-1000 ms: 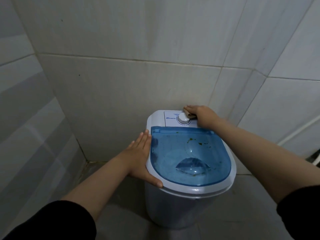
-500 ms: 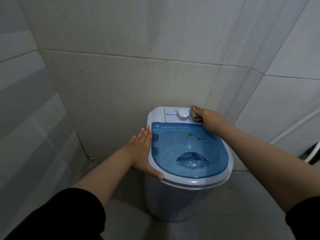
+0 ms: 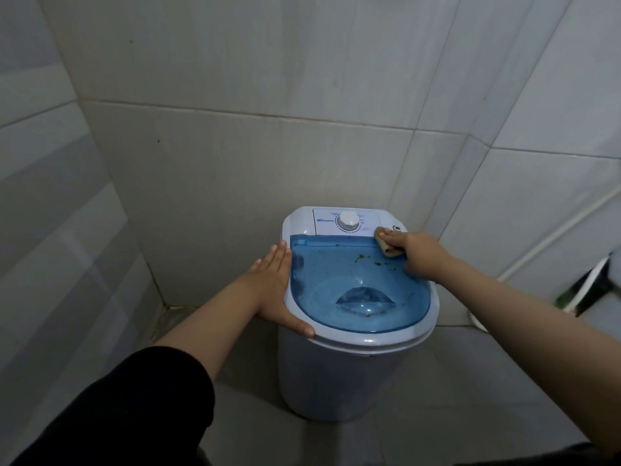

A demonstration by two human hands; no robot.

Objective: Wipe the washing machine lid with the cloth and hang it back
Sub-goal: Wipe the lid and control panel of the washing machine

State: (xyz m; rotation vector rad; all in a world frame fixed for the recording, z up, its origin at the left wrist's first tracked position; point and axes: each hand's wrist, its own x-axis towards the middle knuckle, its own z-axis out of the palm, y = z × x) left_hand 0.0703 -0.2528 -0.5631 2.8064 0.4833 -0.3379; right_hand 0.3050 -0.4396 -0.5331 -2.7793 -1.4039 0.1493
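Note:
A small white washing machine [image 3: 336,375] stands in a tiled corner. Its clear blue lid [image 3: 356,290] is shut and carries green-brown specks near its back edge. My right hand [image 3: 420,257] presses a small folded tan cloth [image 3: 386,243] against the lid's back right corner, just below the white control panel. My left hand [image 3: 272,284] lies flat against the machine's left rim, thumb hooked over the front edge, holding nothing.
A white dial [image 3: 348,221] sits in the middle of the control panel. Tiled walls close in behind and on the left. A white pipe [image 3: 554,240] runs along the right wall, with a dark object [image 3: 594,290] at the right edge.
My right hand has slid the cloth from beside the dial rightward and down onto the lid's back right corner. The left hand has stayed on the rim.

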